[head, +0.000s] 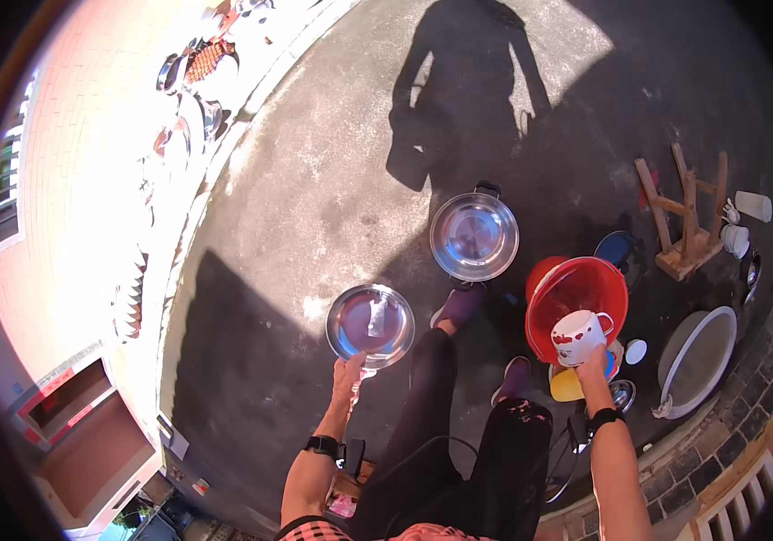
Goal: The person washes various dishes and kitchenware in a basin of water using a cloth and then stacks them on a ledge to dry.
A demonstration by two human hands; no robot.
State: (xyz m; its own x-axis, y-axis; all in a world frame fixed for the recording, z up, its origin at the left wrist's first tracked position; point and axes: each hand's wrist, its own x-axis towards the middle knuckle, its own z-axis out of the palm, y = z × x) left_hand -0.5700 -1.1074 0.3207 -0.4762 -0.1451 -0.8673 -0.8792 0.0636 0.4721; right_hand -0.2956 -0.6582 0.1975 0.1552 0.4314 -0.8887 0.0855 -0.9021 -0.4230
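Observation:
My left hand (349, 373) grips the near rim of a shallow round stainless steel dish (353, 318), with a bright reflection or pale patch inside it. In my right hand (591, 365) is a white enamel mug (577, 336) with red marks or chips on its side. The mug is in front of the mouth of a red plastic bucket (541, 324); whether it touches the bucket I cannot tell. Beyond my foot, a wide stainless steel pot (474, 238) with dark handles stands on the concrete ground, its inside shining.
An upturned wooden stool (687, 253) lies at the right, near white cups (735, 240). A large grey basin (696, 362) rests tilted by the brick edging (704, 473). Close to the bucket are a dark blue lid (616, 249) and a yellow item (566, 385). More wares (207, 64) sit in sunlight at left.

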